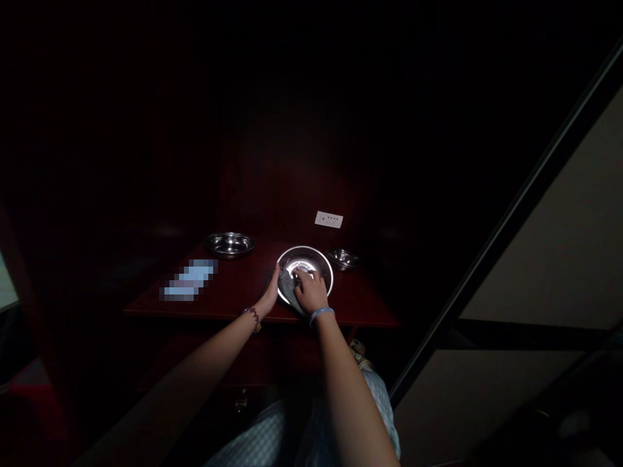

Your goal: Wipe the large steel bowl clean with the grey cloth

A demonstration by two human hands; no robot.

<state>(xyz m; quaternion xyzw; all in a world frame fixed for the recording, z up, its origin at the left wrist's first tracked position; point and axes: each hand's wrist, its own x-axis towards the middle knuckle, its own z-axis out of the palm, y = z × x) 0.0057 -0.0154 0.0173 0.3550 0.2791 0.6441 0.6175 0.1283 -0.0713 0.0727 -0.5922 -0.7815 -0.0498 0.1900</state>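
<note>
Steel dish (315, 254) first: where is it sitting in front of you?

On your dark red tabletop (233, 288), near the front edge. A white wall plate (328, 219) sits beyond it, a wide steel bowl (229, 244) stands to its left, and a smaller steel bowl (343, 259) stands just beside it on the right. Farther left lies a pale blue item (187, 280), too blurred to make out.

And your hands?

Both are at the dish. Your left hand (270, 292) is against the dish's near left rim, its fingers (275, 277) straight and open. Your right hand (310, 290) is over the middle, its fingers (304, 275) curved down onto a grey cloth (287, 288). You can't tell whether they're gripping it.

Where's that cloth?

Inside the dish, bunched toward the near left and reaching over the rim. You have a beaded bracelet (253, 318) on your left wrist and a blue band (321, 315) on your right.
</note>
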